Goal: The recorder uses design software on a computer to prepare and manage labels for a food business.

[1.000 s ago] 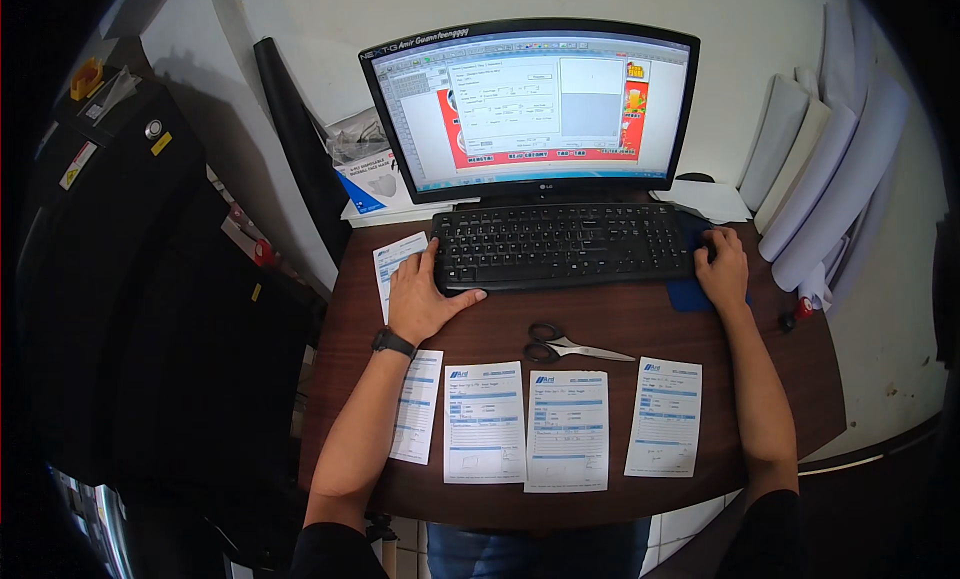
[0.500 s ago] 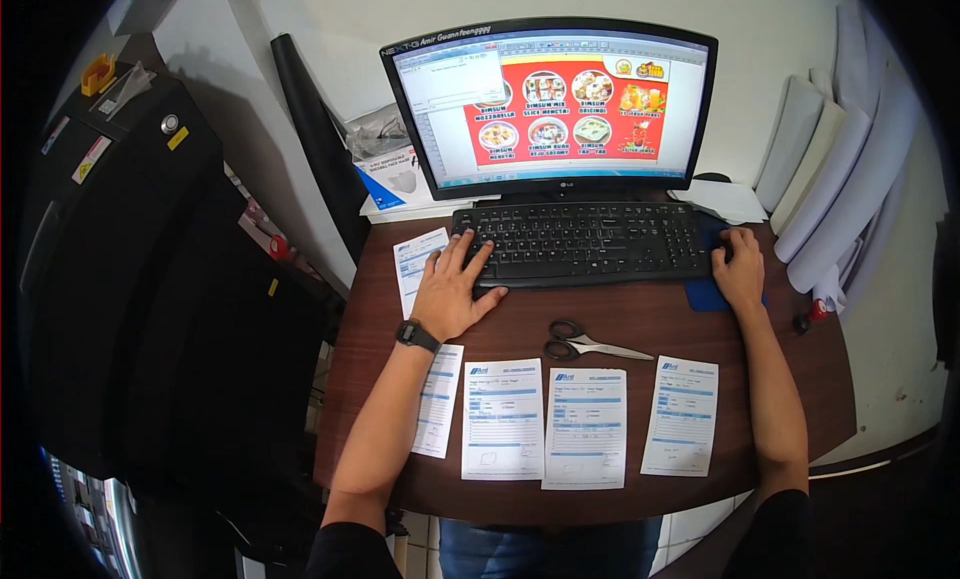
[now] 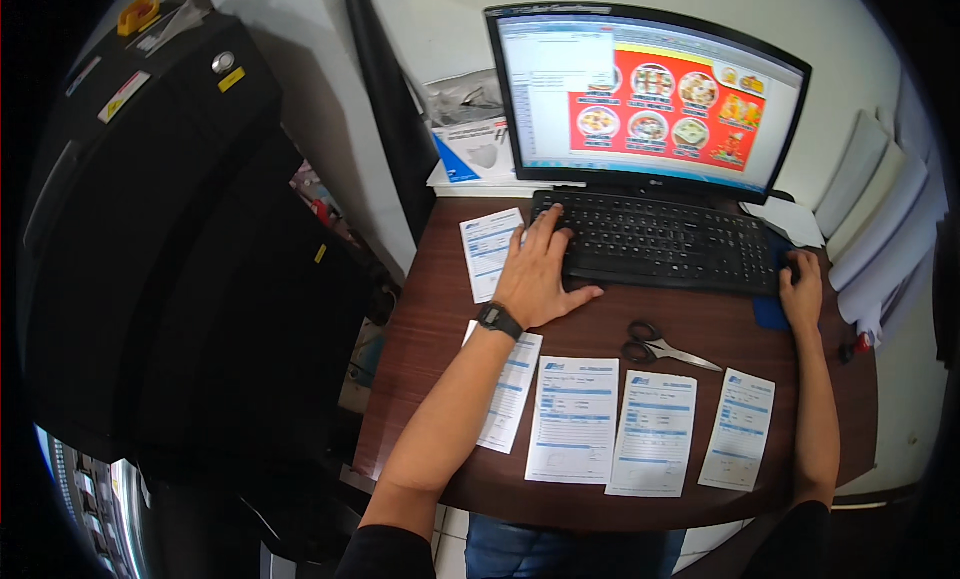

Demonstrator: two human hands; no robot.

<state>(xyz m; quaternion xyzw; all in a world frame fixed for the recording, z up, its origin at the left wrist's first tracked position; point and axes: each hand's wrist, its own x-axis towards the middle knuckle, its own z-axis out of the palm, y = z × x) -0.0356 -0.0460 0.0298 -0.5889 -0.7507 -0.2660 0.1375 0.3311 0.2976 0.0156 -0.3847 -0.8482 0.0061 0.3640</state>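
Fingers (image 3: 547, 222) apart, the left hand (image 3: 533, 282) has edged onto the left end of the keyboard (image 3: 660, 241); the right hand (image 3: 803, 294) curls around the mouse (image 3: 794, 271); the large dialog's gone, baring the red design (image 3: 668, 107) on the monitor (image 3: 655, 89), so editing probably continues

A small graphics office: on a dark wooden surface (image 3: 425, 279), a monitor (image 3: 655, 104) is showing a red layout of food pictures behind a black keyboard (image 3: 668, 243), and paper forms (image 3: 573, 419) are lying nearby. Large pale rolls (image 3: 885, 224) are leaning at right; a bulky black machine (image 3: 180, 259), perhaps a printer, is standing in shadow at left.
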